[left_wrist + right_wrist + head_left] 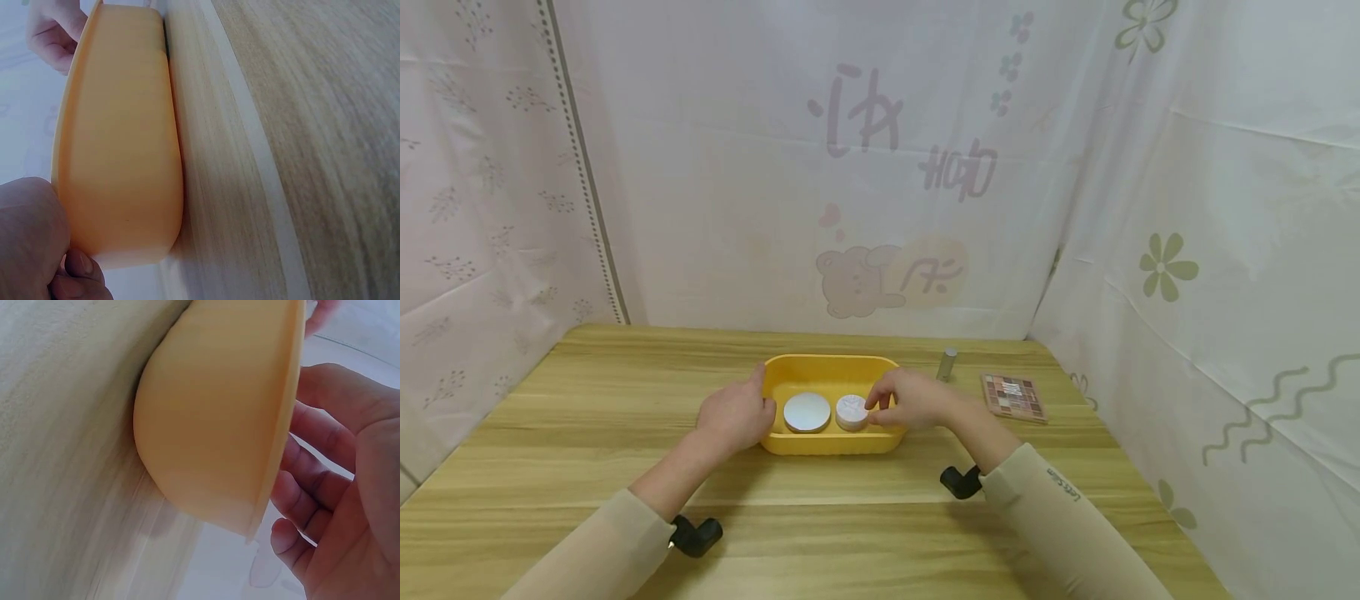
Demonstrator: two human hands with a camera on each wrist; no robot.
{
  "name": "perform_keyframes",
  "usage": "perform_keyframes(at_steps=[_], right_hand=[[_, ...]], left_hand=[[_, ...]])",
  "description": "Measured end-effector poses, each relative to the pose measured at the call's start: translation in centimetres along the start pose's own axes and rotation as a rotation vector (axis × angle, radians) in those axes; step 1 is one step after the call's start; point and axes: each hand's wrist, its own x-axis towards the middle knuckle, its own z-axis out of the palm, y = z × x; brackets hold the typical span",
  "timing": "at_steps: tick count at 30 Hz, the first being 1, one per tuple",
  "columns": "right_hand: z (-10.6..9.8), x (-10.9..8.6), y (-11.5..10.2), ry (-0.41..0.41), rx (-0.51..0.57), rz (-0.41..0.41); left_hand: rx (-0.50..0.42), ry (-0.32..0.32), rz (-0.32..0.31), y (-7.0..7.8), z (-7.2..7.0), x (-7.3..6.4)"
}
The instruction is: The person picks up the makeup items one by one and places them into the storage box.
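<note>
A yellow tub [831, 446] with rounded ends stands on the table. Inside it lie a larger round compact [807, 412] with a pale, smooth lid and, to its right, a smaller white round case [852, 412] with a patterned top. My left hand [739, 412] grips the tub's left end; in the left wrist view, the thumb side [31, 225] lies against the rim and fingertips curl near the outer wall. Over the tub's right end, my right hand [910, 398] reaches in, thumb and forefinger pinching at the small case's right edge. The right wrist view hides both round items behind the tub wall.
Right of the tub, a small silvery tube [947, 364] stands upright near the table's back. An eyeshadow palette [1014, 397] lies flat beyond my right forearm. Printed pale curtains [737, 208] hang behind and beside the wooden table [820, 542].
</note>
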Motion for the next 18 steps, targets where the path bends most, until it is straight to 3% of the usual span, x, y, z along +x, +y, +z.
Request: perform_keyframes(at_steps=[18], right_hand=[[-1.1,-0.9,0.3,0.048,0.012,0.039]], left_hand=[[-0.007,-0.005,0.0,0.1,0.0,0.0]])
